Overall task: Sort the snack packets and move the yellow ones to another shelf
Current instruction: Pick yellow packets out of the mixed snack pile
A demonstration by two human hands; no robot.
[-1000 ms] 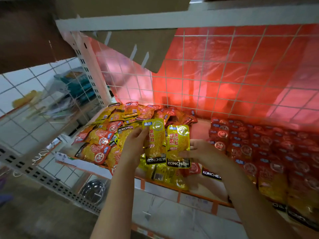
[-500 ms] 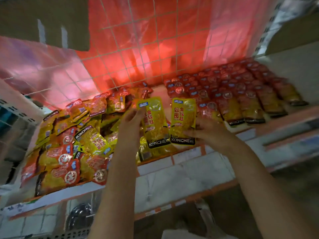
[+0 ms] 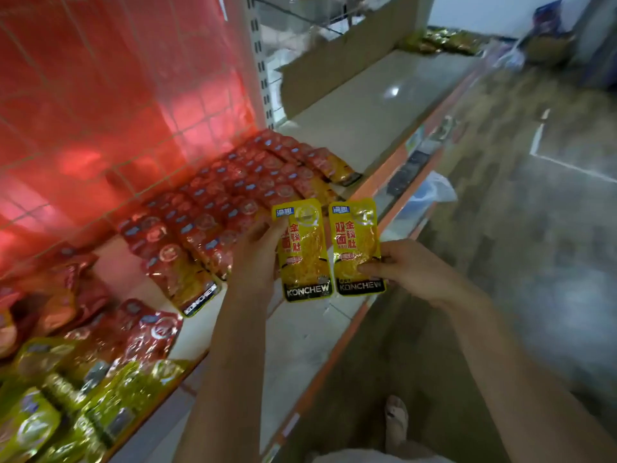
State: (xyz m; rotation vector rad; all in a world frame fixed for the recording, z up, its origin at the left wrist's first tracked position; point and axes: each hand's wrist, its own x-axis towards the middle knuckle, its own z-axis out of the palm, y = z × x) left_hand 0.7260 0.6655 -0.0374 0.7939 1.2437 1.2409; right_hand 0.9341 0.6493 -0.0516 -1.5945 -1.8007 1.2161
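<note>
Yellow packets: left hand [image 3: 257, 259] fingers hold one [image 3: 304, 252], right hand [image 3: 405, 267] fingers pinch another [image 3: 355, 248] just beside it.

An orange-edged shelf [image 3: 377, 192] carries neat rows of red packets [image 3: 233, 195] and a loose yellow-and-red pile [image 3: 76, 372].

Pretty dim on my feed overall. The red backing sheet [image 3: 100, 105] glows like it's lit from behind and throws a red cast over the packets below it. One small glare spot on the bare shelf top [image 3: 394, 91]. Edges bend from the wide lens, and the floor [image 3: 534, 228] and the far right corner are smeared with blur. The two yellow packets [image 3: 329, 248] stay readable.
</note>
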